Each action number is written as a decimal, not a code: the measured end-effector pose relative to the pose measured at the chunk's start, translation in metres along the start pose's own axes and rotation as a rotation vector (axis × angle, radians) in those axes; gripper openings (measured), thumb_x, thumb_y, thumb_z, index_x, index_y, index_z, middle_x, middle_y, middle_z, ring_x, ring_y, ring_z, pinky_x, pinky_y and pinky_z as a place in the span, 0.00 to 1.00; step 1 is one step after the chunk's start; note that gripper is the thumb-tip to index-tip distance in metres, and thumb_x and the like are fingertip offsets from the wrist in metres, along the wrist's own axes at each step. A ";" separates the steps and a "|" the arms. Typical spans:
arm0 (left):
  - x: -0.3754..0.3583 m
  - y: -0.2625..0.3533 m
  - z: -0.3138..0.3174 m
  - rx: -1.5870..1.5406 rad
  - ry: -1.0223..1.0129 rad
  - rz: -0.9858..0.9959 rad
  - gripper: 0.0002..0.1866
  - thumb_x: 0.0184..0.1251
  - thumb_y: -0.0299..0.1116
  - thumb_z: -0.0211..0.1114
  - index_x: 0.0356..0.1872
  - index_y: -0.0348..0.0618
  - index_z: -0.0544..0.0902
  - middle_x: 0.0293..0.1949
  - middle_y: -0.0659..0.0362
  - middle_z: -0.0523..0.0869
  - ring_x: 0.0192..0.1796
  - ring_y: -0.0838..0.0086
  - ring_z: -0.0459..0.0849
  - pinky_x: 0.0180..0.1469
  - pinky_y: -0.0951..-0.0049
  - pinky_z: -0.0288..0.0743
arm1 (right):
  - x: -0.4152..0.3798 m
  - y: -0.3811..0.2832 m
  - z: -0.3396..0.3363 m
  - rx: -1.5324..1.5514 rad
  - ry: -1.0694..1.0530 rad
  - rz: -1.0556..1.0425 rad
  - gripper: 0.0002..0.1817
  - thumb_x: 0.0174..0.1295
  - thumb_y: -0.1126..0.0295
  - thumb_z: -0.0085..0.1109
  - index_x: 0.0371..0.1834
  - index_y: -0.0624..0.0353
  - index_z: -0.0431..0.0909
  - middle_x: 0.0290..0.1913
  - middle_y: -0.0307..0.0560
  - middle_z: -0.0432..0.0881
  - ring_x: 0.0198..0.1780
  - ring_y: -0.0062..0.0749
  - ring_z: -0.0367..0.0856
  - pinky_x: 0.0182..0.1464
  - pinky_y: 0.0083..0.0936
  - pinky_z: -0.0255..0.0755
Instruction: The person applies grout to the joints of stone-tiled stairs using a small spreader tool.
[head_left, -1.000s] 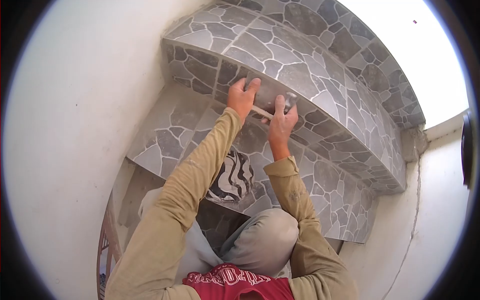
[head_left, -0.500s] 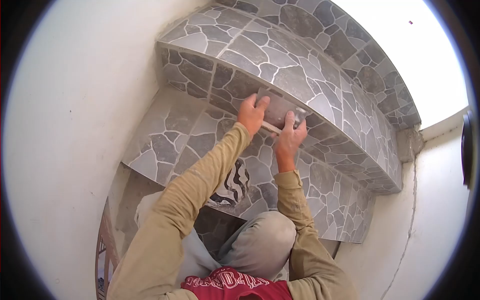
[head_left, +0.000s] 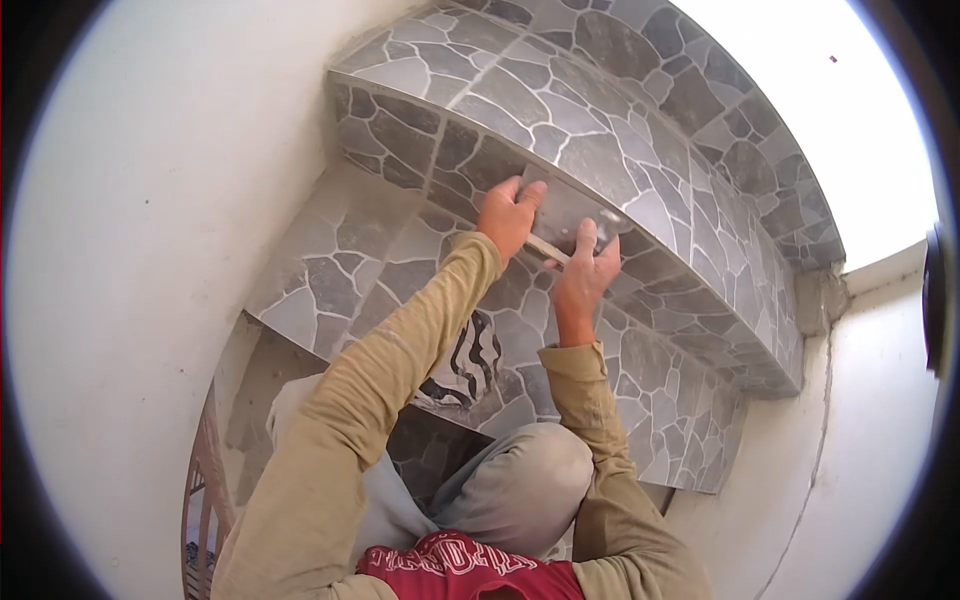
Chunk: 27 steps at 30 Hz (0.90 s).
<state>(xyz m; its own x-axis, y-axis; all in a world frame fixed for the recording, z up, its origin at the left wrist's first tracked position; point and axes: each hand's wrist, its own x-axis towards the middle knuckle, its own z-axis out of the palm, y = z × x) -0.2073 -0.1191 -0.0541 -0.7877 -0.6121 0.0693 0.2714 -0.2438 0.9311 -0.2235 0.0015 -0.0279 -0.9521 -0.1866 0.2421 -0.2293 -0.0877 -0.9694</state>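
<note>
At the bottom of the frame, a bent knee (head_left: 530, 475) is seen. Past it, a flat grey plate (head_left: 567, 208) is held at top middle, by the step front (head_left: 690, 275). Its left end is gripped by the left hand (head_left: 507, 218), its low edge near the right end is pinched by the right hand (head_left: 583, 287). Its long side is slanted down to the right, along the step edge (head_left: 575, 183).
</note>
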 end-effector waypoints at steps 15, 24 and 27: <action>0.024 0.046 -0.084 -0.371 0.129 -0.029 0.17 0.77 0.43 0.54 0.47 0.39 0.81 0.40 0.57 0.85 0.41 0.72 0.82 0.43 0.69 0.76 | 0.007 -0.021 0.077 -0.025 -0.400 -0.116 0.13 0.70 0.69 0.55 0.49 0.71 0.74 0.33 0.43 0.81 0.29 0.24 0.82 0.25 0.20 0.75; -0.031 0.033 -0.109 -0.210 0.230 -0.270 0.16 0.75 0.44 0.52 0.49 0.43 0.76 0.36 0.57 0.81 0.35 0.71 0.82 0.38 0.65 0.77 | -0.025 -0.030 0.138 -0.023 -0.270 -0.299 0.15 0.65 0.65 0.63 0.39 0.71 0.82 0.32 0.47 0.87 0.32 0.26 0.81 0.36 0.29 0.74; -0.079 -0.002 -0.110 0.526 -0.074 -0.112 0.18 0.67 0.35 0.58 0.54 0.37 0.75 0.36 0.50 0.84 0.35 0.65 0.84 0.41 0.63 0.79 | -0.002 -0.019 0.136 -0.445 -0.182 -0.428 0.12 0.66 0.66 0.61 0.38 0.68 0.82 0.30 0.55 0.85 0.29 0.40 0.83 0.34 0.34 0.73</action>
<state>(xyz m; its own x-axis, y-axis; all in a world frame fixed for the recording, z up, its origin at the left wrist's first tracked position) -0.0846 -0.1529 -0.1004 -0.8379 -0.5448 -0.0328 -0.1144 0.1165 0.9866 -0.1900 -0.1295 -0.0043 -0.7171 -0.3919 0.5763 -0.6806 0.2156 -0.7002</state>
